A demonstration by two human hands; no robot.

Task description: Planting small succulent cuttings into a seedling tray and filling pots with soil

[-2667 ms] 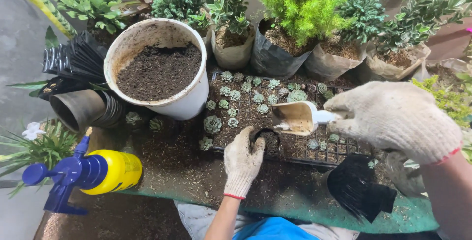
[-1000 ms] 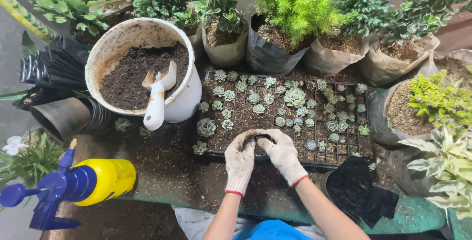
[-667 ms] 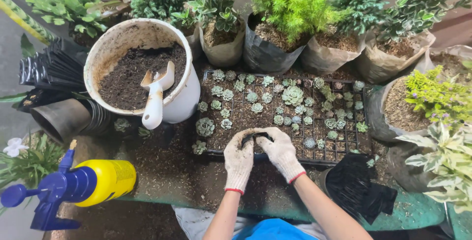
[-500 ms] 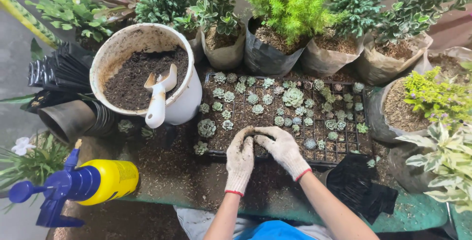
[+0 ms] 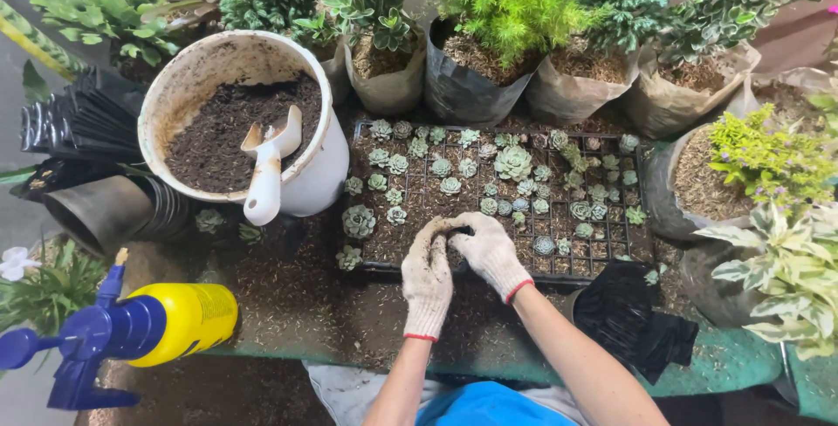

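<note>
Small black pot (image 5: 460, 232): on the seedling tray (image 5: 628, 264), near edge, cupped between left hand (image 5: 427, 279) and right hand (image 5: 489, 254), both closed round it. Scoop (image 5: 266, 167), lately in the right hand, now rests in the soil bucket (image 5: 319, 168); hands freed for pressing.

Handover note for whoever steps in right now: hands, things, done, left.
Left hand and right hand: both gloved, pressed together on something small and dark, mostly hidden, at the near edge of the seedling tray.
Scoop lies in the soil bucket.
Spray bottle sits front left.
Done: many tray cells hold small succulents.
Left: the near cells show no plants.
</note>
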